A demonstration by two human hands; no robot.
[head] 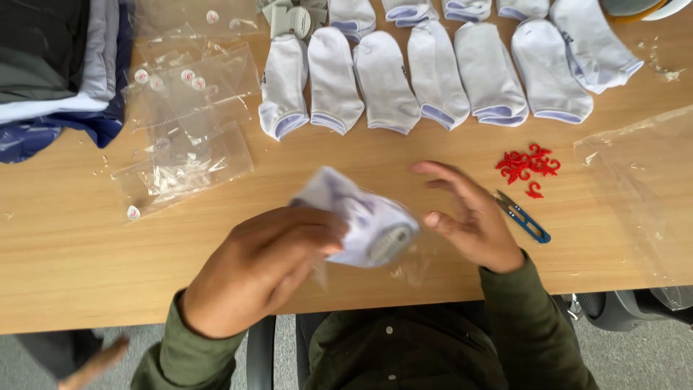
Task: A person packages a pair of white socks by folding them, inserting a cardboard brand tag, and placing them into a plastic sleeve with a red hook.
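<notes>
Left hand (263, 263) gripping sock (361, 220) above near tabletop (86, 238) edge, keeping it lifted; right hand (469, 217) hovering open, empty.

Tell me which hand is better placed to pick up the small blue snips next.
Probably the right hand. It is open, holds nothing, and lies just beside the blue snips on the table. The left hand is busy gripping the folded white sock and sits farther away.

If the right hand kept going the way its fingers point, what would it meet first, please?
The right hand points left toward the blurred sock in the left hand, so probably that sock, though depth is unclear.
</notes>
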